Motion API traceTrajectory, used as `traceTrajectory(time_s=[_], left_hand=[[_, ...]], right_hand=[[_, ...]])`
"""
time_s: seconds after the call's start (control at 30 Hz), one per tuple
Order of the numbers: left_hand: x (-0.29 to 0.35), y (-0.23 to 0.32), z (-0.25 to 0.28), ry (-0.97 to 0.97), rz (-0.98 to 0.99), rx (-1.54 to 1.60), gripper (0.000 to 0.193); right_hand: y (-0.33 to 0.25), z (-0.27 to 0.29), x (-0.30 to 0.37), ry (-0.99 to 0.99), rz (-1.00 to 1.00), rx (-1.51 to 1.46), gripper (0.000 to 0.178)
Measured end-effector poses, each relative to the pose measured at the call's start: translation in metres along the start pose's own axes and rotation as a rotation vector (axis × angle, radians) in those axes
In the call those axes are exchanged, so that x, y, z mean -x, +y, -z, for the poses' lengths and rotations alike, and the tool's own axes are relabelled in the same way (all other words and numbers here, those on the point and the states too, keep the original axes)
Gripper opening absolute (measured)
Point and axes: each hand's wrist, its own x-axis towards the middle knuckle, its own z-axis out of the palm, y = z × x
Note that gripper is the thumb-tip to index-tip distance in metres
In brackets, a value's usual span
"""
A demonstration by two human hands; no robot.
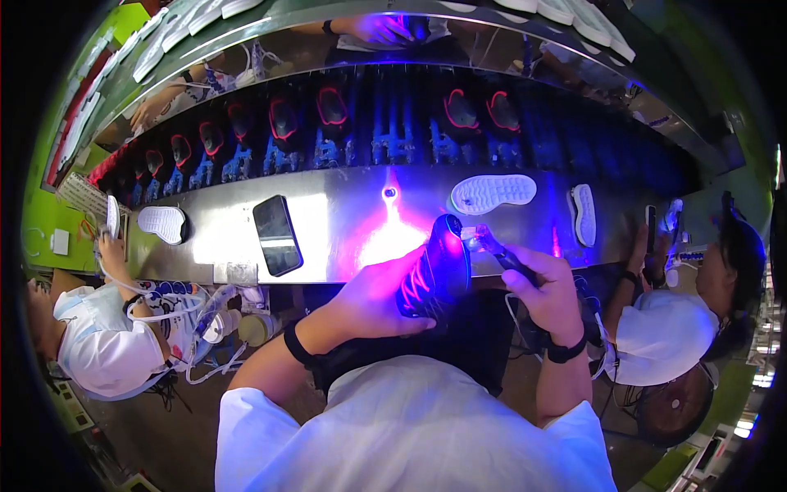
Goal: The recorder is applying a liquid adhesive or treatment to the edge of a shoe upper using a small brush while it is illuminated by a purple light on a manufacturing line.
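My left hand is wrapped round a dark shoe upper with red laces, held up in front of my body with one end pointing away from me. In my right hand is a brush with a dark handle. Its pale bristles meet the right edge of the upper near its far end. Purple light falls on the upper and on my left fingers. Just beyond it on the metal bench lies a white shoe sole, tread up.
The steel bench carries a black phone, a second sole and a third. Behind it runs a rack of dark uppers. A shelf above holds more soles. People sit at left and right.
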Motion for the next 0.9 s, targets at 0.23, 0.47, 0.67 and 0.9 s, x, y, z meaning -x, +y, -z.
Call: traceTrajectory(time_s=[0.23,0.47,0.67,0.9], left_hand=[[-0.001,0.023,-0.006,-0.128,0.100,0.412,0.088],[-0.003,0.012,-0.020,-0.125,0.363,0.674,0.077],[-0.021,0.010,-0.030,-0.052,0.461,0.877,0.069],[-0.024,0.019,-0.042,-0.059,0.440,0.830,0.069]], right_hand=[[0.010,0.013,0.021,-0.047,0.020,-0.022,0.038],[0.045,-0.009,0.031,0.013,0.011,-0.069,0.038],[0.081,-0.012,0.057,0.034,0.002,-0.021,0.038],[0.065,-0.002,0.036,0.114,0.001,-0.055,0.037]])
